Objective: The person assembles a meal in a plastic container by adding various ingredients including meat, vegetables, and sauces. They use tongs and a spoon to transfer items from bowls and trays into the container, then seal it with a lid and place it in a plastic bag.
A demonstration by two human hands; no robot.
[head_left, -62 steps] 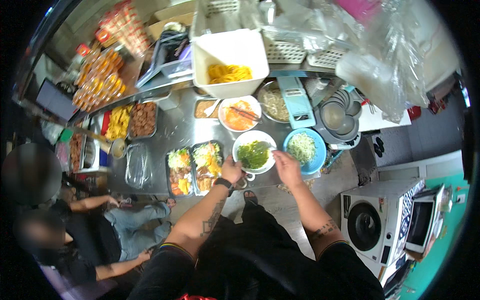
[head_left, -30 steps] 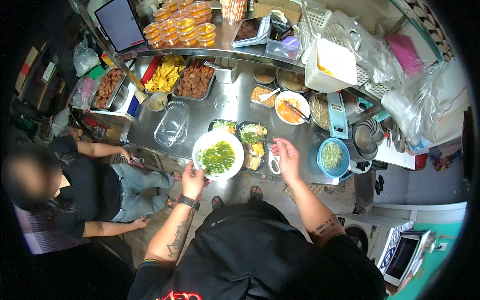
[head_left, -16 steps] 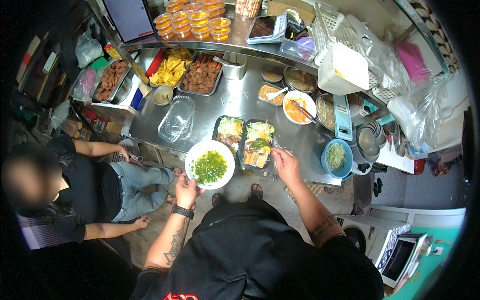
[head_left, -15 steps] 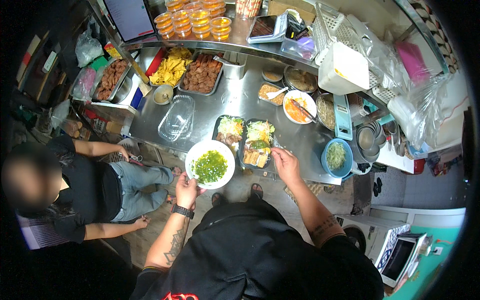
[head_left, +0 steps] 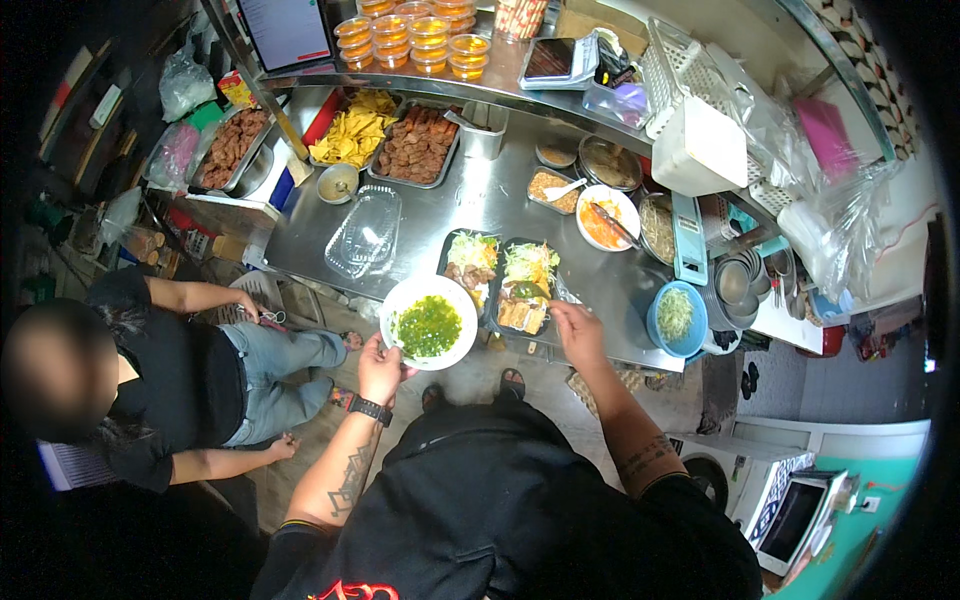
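My left hand (head_left: 380,372) grips the rim of a white bowl (head_left: 388,355) at the counter's front edge. Chopped scallions in green oil (head_left: 428,325) fill the bowl. With pinched fingers, my right hand (head_left: 580,332) holds a spoon (head_left: 528,290) carrying scallions, low over the right black takeout tray (head_left: 492,318). That tray has shredded vegetables (head_left: 530,262) at its far end and golden-brown pieces (head_left: 520,315) at its near end. Beside it, the left black tray (head_left: 448,250) contains shredded vegetables and browned meat (head_left: 468,275); the bowl partly hides its near end.
A clear plastic lid (head_left: 363,232) lies left of the trays. Meat (head_left: 415,145) and yellow strips (head_left: 355,130) fill pans behind. At right are a carrot bowl (head_left: 606,218) with tongs and a blue bowl (head_left: 676,318). A shelf (head_left: 400,80) overhangs the back; a person (head_left: 180,370) is at left.
The whole view has shifted slightly, so the counter appears further right. Both hands keep their holds, with the spoon still over the right tray.
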